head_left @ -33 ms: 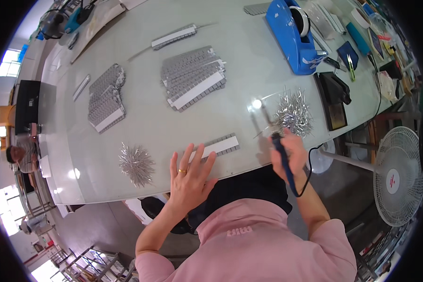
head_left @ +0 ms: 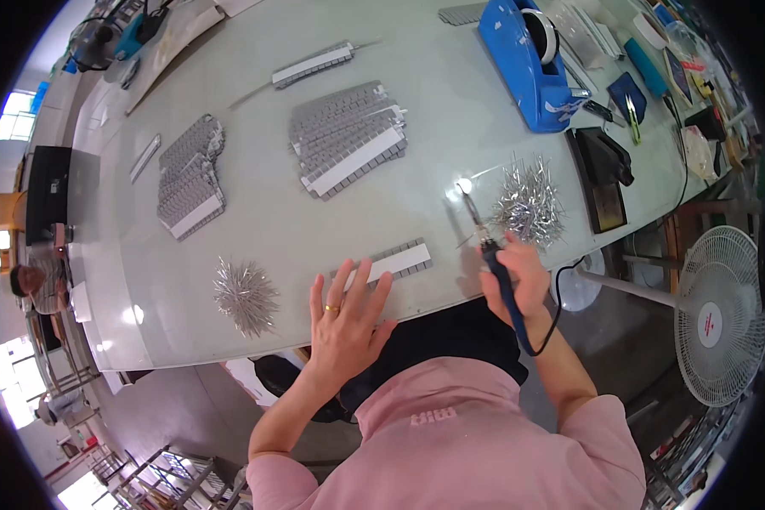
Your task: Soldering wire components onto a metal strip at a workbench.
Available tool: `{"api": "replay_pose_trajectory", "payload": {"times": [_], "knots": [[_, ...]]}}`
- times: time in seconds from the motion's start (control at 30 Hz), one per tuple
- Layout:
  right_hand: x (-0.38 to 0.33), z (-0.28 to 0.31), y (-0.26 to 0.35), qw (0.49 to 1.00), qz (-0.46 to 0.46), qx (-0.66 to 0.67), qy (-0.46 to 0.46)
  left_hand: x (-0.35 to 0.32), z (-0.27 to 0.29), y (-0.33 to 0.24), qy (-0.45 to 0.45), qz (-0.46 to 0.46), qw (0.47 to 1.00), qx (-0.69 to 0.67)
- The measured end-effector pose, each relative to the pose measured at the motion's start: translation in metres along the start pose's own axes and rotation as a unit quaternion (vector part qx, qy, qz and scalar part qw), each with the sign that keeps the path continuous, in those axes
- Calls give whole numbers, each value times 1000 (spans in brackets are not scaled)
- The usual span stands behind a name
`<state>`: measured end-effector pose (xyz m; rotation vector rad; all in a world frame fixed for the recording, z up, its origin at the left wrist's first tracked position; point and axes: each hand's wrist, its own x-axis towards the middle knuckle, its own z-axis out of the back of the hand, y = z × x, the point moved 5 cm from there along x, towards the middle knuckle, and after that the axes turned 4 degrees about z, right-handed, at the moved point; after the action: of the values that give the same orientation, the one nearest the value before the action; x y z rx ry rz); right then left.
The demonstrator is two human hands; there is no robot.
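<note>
My left hand (head_left: 348, 319) lies flat with fingers spread over the left part of a short strip (head_left: 404, 257) of grey segments with a white band along it, near the table's front edge. In my right hand (head_left: 523, 285) is a soldering iron (head_left: 501, 276) with a blue handle, its metal tip pointing away from me above the table. Just beyond that hand lies a bristling heap of thin silvery wire pieces (head_left: 529, 204). A second bundle of such wires (head_left: 245, 296) sits to the left of my left hand.
Stacks of grey-and-white strips (head_left: 353, 140) (head_left: 193, 178) lie farther back, with a single strip (head_left: 314, 65) behind them. To the right are a blue tape dispenser (head_left: 527, 72), a black stand (head_left: 599, 178) and green-handled tweezers (head_left: 634, 119). A fan (head_left: 710, 319) stands beside the table.
My right hand and the soldering iron have shifted slightly left, and the iron's tip now shows more clearly, away from the wire heap. My left hand stays on the strip.
</note>
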<state>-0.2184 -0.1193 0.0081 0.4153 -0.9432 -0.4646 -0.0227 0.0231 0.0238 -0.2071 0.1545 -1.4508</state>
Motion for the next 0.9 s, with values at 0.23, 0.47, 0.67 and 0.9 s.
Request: {"api": "replay_pose_trajectory", "payload": {"times": [0.23,0.47,0.67,0.9], "knots": [[1,-19,11,998,-32,-32,37,9,-13,-4,-24,-9,999,-27],[3,-35,35,998,-51,-20,-17,8,-16,2,-16,-26,998,-53],[7,-29,29,998,-45,-30,-22,8,-18,4,-14,-34,998,-51],[7,-36,34,998,-58,-27,7,10,-19,1,-13,-44,998,-52]]}}
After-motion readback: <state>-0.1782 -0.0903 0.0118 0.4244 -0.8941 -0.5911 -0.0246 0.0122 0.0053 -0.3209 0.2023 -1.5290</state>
